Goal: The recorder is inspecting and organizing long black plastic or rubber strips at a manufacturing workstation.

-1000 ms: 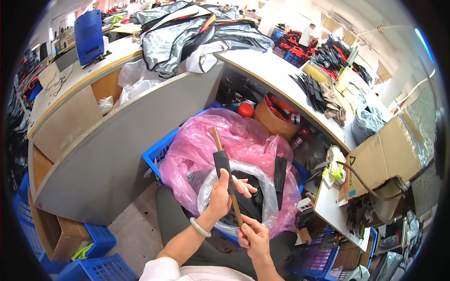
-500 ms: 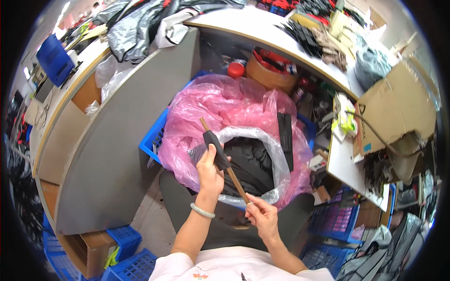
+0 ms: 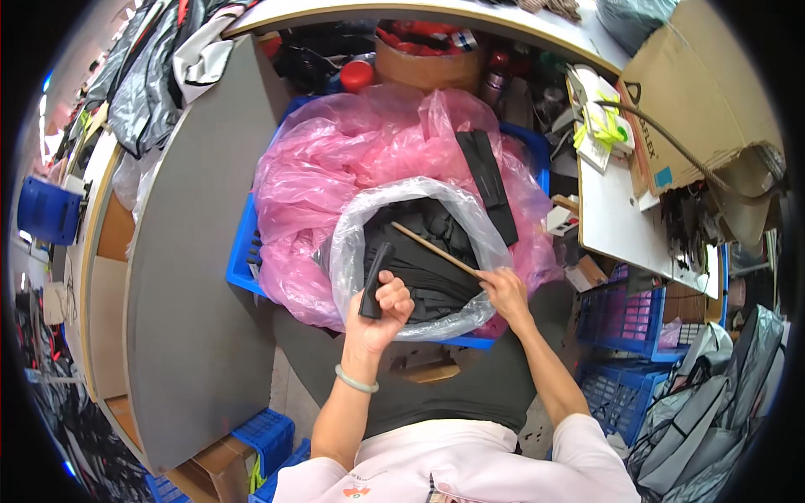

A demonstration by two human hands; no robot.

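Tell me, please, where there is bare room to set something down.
The white side table has a bare patch bordered by the yellow-green bundle, cardboard box and dark pieces. The clear bag is crowded: black strips inside, stick over them, left hand and right hand near its rim.

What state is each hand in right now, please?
Left hand: closed, holding a folded black piece.
Right hand: closed, holding one end of a thin wooden stick.
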